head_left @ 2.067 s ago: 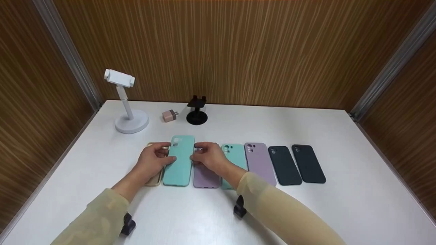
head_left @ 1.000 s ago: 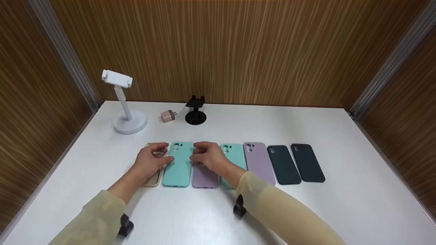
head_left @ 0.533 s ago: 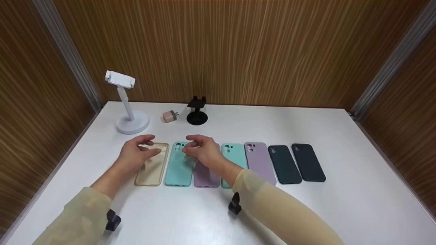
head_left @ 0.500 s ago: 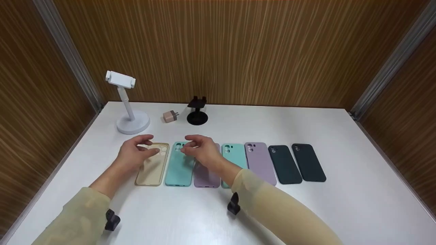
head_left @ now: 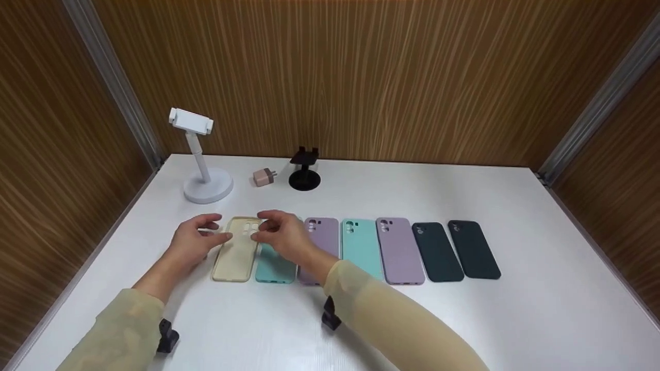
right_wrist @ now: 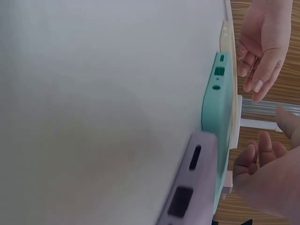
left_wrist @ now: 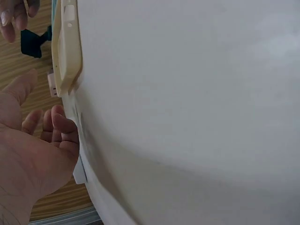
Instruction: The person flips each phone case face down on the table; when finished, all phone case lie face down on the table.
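A row of phone cases lies across the white table. At its left end is a beige phone case (head_left: 234, 257), its hollow inner side up. My left hand (head_left: 191, 239) is just left of this case, fingers loosely bent with nothing between them, as the left wrist view also shows. My right hand (head_left: 289, 234) hovers at the beige case's upper right, over a mint phone case (head_left: 276, 268) whose top it hides. In the right wrist view the right hand (right_wrist: 272, 173) holds nothing; the mint case (right_wrist: 218, 101) and a purple phone case (right_wrist: 199, 159) stand close by.
Rightward lie a purple case (head_left: 325, 237), another mint case (head_left: 361, 247), another purple case (head_left: 401, 252) and two dark cases (head_left: 438, 252). Behind stand a white phone stand (head_left: 206, 188), a pink charger plug (head_left: 264, 177) and a black phone stand (head_left: 304, 179). Wood-grain panels (head_left: 361, 77) enclose the table.
Both hands held the left mint case with its top raised; it now lies flat, released. The hands parted and shifted left, to either side of the beige case. The view shifted slightly.
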`<control>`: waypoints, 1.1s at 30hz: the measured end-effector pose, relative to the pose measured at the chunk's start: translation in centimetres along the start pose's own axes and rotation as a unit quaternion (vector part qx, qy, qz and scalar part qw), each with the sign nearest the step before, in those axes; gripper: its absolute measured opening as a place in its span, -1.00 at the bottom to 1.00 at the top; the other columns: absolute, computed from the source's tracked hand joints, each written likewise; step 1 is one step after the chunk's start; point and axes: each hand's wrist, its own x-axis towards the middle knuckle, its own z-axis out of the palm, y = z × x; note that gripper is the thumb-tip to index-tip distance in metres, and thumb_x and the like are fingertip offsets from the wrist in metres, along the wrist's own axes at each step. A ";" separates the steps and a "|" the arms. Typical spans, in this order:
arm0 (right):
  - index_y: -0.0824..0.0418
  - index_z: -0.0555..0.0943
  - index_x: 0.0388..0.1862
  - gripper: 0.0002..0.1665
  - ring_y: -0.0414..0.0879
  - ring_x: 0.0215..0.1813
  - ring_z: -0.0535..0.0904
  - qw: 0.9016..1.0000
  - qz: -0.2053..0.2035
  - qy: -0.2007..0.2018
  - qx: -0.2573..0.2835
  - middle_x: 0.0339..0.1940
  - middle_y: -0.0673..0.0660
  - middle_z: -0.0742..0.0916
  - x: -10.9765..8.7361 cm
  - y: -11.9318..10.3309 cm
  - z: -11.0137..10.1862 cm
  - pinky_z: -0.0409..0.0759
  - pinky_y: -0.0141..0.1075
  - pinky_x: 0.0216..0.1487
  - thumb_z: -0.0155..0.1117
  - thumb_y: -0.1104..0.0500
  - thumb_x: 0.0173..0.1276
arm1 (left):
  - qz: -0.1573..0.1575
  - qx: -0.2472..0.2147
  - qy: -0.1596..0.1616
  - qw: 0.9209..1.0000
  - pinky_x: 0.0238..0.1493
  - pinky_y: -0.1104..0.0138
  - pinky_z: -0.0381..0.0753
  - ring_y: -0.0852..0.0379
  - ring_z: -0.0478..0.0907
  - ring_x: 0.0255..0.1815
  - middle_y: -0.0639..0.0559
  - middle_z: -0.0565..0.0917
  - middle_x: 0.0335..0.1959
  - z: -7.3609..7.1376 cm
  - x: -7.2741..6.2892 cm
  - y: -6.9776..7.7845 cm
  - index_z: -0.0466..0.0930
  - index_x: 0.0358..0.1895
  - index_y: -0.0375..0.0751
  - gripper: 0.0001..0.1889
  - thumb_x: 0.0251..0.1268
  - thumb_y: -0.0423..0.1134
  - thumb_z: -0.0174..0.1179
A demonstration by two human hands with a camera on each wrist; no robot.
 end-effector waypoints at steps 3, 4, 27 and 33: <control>0.15 0.64 0.39 -0.39 -0.17 -0.09 0.57 0.999 -0.015 -0.012 -0.026 -0.12 0.00 0.74 0.1 0.3 0.9 0.62 -0.36 -0.01 0.56 0.24 0.37 | -0.004 0.005 0.005 1.000 0.25 0.19 0.52 -0.15 0.45 0.33 -0.29 0.46 0.37 0.2 0.0 -0.6 0.36 0.57 -0.26 -0.28 0.45 -0.13 0.40; 0.15 0.64 0.39 -0.39 -0.18 -0.09 0.56 0.999 -0.018 -0.016 -0.034 -0.11 0.00 0.74 0.2 0.4 1.1 0.61 -0.36 -0.01 0.56 0.23 0.38 | -0.005 0.006 0.006 1.000 0.28 0.17 0.51 -0.15 0.45 0.33 -0.29 0.47 0.36 0.3 0.0 -0.8 0.37 0.56 -0.26 -0.29 0.45 -0.13 0.41; 0.05 0.71 0.36 -0.37 -0.23 -0.03 0.50 0.974 -0.029 -0.046 -0.220 0.00 -0.09 0.69 0.5 1.7 1.6 0.54 -0.39 0.18 0.64 0.05 0.31 | 0.042 0.067 0.005 0.997 0.02 0.27 0.46 -0.03 0.45 0.07 -0.25 0.60 0.24 0.6 0.6 -1.5 0.47 0.46 -0.37 -0.33 0.37 -0.17 0.46; 0.05 0.76 0.27 -0.46 -0.22 0.01 0.50 0.968 -0.030 -0.047 -0.244 0.02 -0.07 0.68 0.4 1.8 1.6 0.52 -0.36 0.28 0.63 0.02 0.32 | 0.038 0.066 0.004 0.997 0.03 0.29 0.47 -0.02 0.46 0.08 -0.25 0.62 0.25 0.7 0.7 -1.6 0.50 0.43 -0.39 -0.38 0.39 -0.21 0.43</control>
